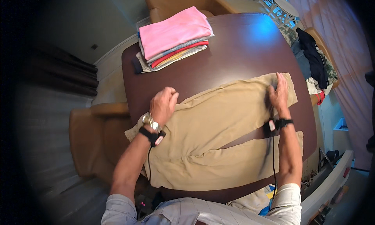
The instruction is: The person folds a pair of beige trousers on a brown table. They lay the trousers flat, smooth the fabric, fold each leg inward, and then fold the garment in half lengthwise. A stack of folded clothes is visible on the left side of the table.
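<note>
A pair of tan trousers (203,123) lies spread on the dark brown table, its waist toward the left and both legs stretching right. My left hand (163,104) is at the upper edge of the trousers, near the waist end. Its fingers are curled closed, and whether cloth is inside them is hidden. My right hand (279,93) rests flat on the far leg close to its hem, fingers stretched out. Creases gather around the crotch, and a gap of bare table shows between the legs.
A stack of folded clothes (175,33), pink on top, stands at the table's far left. Tan chairs (97,141) stand left and behind. Loose clothes (312,61) cover a chair at the right. More cloth (250,201) lies below the near table edge (230,184).
</note>
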### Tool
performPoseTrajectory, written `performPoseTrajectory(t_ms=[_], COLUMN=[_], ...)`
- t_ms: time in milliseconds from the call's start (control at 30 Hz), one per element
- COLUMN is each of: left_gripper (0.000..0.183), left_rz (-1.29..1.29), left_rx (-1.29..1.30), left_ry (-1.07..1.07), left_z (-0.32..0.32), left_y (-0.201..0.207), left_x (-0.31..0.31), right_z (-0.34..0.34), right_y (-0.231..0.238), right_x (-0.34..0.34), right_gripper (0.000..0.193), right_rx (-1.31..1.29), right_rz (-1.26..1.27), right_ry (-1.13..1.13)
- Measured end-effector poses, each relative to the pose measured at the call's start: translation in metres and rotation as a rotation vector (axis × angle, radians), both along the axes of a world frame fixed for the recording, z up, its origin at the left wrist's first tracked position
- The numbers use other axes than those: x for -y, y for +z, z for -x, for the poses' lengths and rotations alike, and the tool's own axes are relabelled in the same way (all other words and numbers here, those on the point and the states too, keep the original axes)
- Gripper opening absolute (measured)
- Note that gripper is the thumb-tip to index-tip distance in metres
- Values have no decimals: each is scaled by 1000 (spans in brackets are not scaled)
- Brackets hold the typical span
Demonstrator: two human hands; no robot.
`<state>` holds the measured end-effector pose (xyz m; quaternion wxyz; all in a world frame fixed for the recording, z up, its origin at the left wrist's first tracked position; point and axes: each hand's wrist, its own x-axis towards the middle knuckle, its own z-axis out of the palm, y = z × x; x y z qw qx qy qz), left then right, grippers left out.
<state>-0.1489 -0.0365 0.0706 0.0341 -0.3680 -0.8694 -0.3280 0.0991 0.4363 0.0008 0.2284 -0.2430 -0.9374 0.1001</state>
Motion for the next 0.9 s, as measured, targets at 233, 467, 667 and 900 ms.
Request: performPoseTrajectory(t_ms=[233, 467, 667, 900], left_gripper=[16, 4, 6, 47], left_rz=[223, 321, 142, 278], left_rx=[-100, -37, -77, -128], left_ry=[-359, -302, -266, 455], left_z=[-116, -139, -128, -43], left_y=[-3, -33, -10, 2], left_x=[41, 55, 75, 194], right_z=[39, 45, 41, 44], right_y=[48, 38, 18, 21], right_x=[207, 252, 255, 259], right_gripper=[40, 28, 10, 11], right_rx=[-41, 113, 133, 105], right_rz=[290, 315, 279, 271], right_ry=[486, 460, 396, 391])
